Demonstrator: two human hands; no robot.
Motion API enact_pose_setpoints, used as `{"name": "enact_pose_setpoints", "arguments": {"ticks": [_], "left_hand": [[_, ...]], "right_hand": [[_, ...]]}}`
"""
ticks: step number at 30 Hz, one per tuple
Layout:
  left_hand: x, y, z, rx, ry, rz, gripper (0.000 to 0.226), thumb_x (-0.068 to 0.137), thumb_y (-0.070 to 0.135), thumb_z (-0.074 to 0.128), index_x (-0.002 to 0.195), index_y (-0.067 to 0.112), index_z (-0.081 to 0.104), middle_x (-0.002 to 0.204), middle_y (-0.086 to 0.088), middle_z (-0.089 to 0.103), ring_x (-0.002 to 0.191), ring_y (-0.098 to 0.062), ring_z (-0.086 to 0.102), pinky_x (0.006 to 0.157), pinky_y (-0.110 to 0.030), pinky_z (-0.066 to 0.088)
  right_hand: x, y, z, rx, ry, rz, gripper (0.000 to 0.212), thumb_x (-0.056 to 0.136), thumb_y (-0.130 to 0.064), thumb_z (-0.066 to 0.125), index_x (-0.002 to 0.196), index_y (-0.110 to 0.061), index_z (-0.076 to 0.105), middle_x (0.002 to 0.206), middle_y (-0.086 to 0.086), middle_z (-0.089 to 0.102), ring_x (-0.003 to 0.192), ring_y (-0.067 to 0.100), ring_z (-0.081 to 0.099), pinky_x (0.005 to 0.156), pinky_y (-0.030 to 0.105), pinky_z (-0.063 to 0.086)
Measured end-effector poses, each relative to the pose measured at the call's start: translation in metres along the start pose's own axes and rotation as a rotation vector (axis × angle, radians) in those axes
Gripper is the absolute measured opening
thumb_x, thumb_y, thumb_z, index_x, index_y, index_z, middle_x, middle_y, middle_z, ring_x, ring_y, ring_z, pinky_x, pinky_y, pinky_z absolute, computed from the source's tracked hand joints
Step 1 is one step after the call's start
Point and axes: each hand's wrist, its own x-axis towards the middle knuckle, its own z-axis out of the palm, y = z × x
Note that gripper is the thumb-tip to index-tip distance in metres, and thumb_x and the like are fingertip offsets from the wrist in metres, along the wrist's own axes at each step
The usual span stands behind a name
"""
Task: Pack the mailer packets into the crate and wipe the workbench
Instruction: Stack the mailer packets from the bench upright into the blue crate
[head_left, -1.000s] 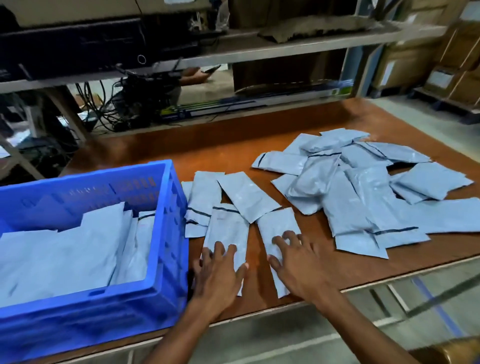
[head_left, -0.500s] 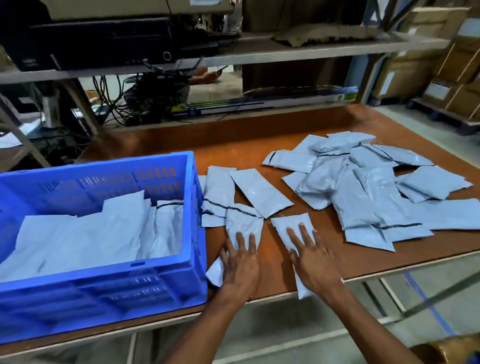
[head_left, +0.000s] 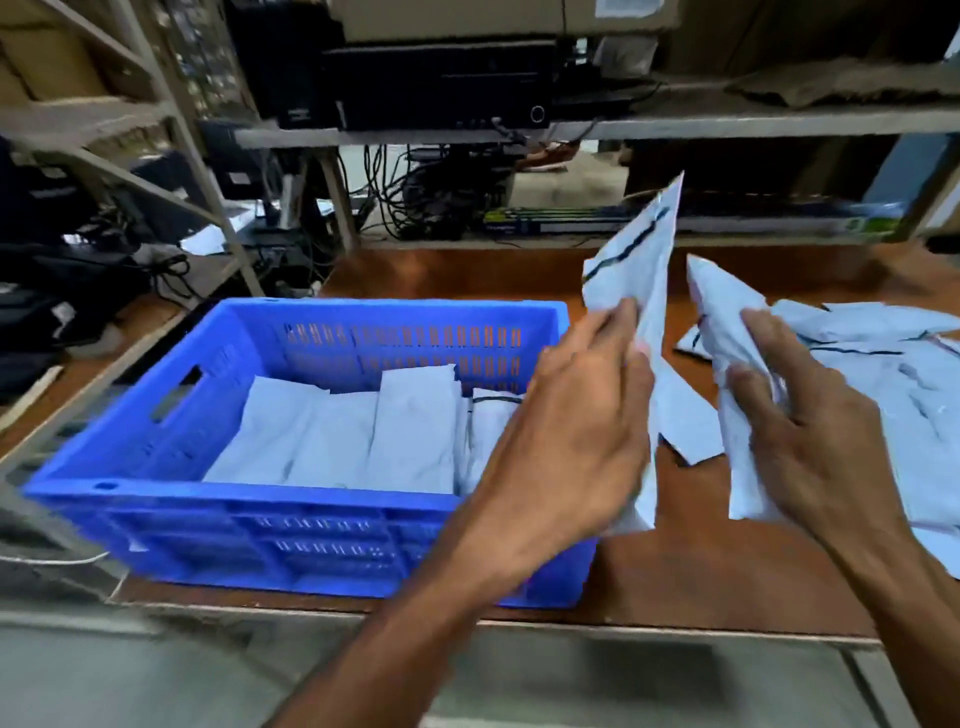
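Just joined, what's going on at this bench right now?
A person is packing grey mailer packets. The left hand grips one raised packet just right of the blue crate, and the right hand grips a second packet. Packed packets already lie in the crate. A loose pile waits on the workbench. No wiping yet.

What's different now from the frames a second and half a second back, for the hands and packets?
Both hands lay flat on two packets on the workbench; now each has lifted one beside the crate: left hand grips the left packet, right hand the right packet, both raised on end. Crate, its packed packets and the loose pile stayed.
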Motion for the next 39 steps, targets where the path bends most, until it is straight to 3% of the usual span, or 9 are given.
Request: {"name": "enact_pose_setpoints", "arguments": {"ticks": [3, 8, 15, 20, 24, 28, 33, 36, 39], "left_hand": [[0.017, -0.032, -0.084, 0.246, 0.248, 0.119, 0.050, 0.104, 0.030, 0.024, 0.145, 0.011, 0.045, 0.145, -0.005, 0.047, 0.126, -0.025, 0.049, 0.108, -0.042, 0.037], [0.023, -0.143, -0.147, 0.777, 0.254, -0.223, 0.055, 0.099, 0.029, 0.035, 0.150, 0.010, 0.033, 0.160, -0.013, 0.025, 0.132, -0.040, 0.036, 0.101, -0.050, 0.037], [-0.008, -0.257, -0.111, 1.010, -0.405, -0.624, 0.058, 0.096, 0.013, 0.047, 0.150, 0.007, 0.026, 0.159, -0.011, 0.019, 0.138, -0.039, 0.028, 0.102, -0.054, 0.038], [-0.004, -0.262, -0.115, 0.801, -0.904, -0.658, 0.053, 0.102, 0.040, 0.036, 0.143, 0.007, 0.041, 0.135, -0.017, 0.055, 0.102, -0.031, 0.062, 0.068, -0.030, 0.048], [-0.005, -0.286, -0.121, 0.855, -0.947, -0.684, 0.077, 0.096, 0.067, 0.029, 0.158, 0.036, -0.005, 0.166, -0.007, -0.010, 0.144, -0.043, 0.027, 0.115, -0.047, 0.028], [-0.006, -0.283, -0.116, 0.747, -1.060, -0.716, 0.088, 0.092, 0.075, 0.031, 0.152, 0.038, -0.021, 0.161, -0.004, -0.027, 0.146, -0.034, 0.031, 0.109, -0.039, 0.034], [-0.004, -0.280, -0.104, 0.836, -1.111, -0.610, 0.082, 0.094, 0.073, 0.027, 0.154, 0.038, -0.015, 0.164, 0.000, -0.019, 0.149, -0.029, 0.025, 0.115, -0.041, 0.031], [0.000, -0.277, -0.104, 0.933, -1.137, -0.591, 0.070, 0.101, 0.060, 0.025, 0.156, 0.036, -0.012, 0.165, -0.004, -0.017, 0.149, -0.031, 0.025, 0.115, -0.042, 0.031], [0.023, -0.272, -0.112, 1.000, -0.857, -0.556, 0.059, 0.102, 0.043, 0.031, 0.157, 0.032, 0.013, 0.166, -0.007, 0.003, 0.146, -0.038, 0.027, 0.114, -0.052, 0.032]], "right_hand": [[0.012, -0.064, 0.025, 0.114, -0.026, -0.162, 0.051, 0.095, -0.034, 0.048, 0.146, -0.026, 0.048, 0.150, 0.001, 0.047, 0.136, 0.014, 0.042, 0.101, 0.011, 0.026], [0.028, -0.136, 0.103, 0.073, -0.201, -0.392, 0.051, 0.093, -0.028, 0.045, 0.141, -0.014, 0.052, 0.140, 0.011, 0.057, 0.124, 0.029, 0.054, 0.100, 0.028, 0.036], [0.020, -0.118, 0.215, -0.466, -0.624, -0.243, 0.039, 0.097, -0.036, 0.037, 0.132, -0.020, 0.044, 0.135, 0.004, 0.047, 0.115, 0.043, 0.049, 0.086, 0.056, 0.048], [0.009, -0.088, 0.243, -0.808, -1.236, -0.031, 0.059, 0.106, -0.033, 0.024, 0.158, -0.020, 0.001, 0.163, 0.006, -0.021, 0.150, 0.041, 0.002, 0.118, 0.057, 0.015], [0.008, -0.089, 0.245, -0.871, -1.313, -0.007, 0.067, 0.100, -0.020, 0.029, 0.157, -0.014, -0.004, 0.160, 0.010, -0.030, 0.149, 0.042, -0.010, 0.117, 0.059, 0.018], [0.009, -0.088, 0.243, -0.869, -1.285, 0.071, 0.095, 0.090, -0.026, 0.046, 0.151, -0.030, -0.026, 0.158, 0.011, -0.033, 0.145, 0.042, 0.025, 0.108, 0.047, 0.033], [0.009, -0.093, 0.234, -0.916, -1.269, 0.018, 0.077, 0.092, -0.035, 0.056, 0.156, -0.014, 0.020, 0.154, 0.015, 0.036, 0.137, 0.037, 0.040, 0.103, 0.043, 0.040], [0.013, -0.100, 0.221, -0.877, -1.258, -0.019, 0.065, 0.087, -0.031, 0.059, 0.147, -0.018, 0.038, 0.139, 0.012, 0.053, 0.120, 0.034, 0.055, 0.088, 0.036, 0.047], [0.032, -0.104, 0.187, -0.740, -1.006, -0.189, 0.038, 0.091, -0.029, 0.052, 0.125, -0.016, 0.058, 0.129, 0.011, 0.059, 0.114, 0.033, 0.059, 0.088, 0.039, 0.049]]}}
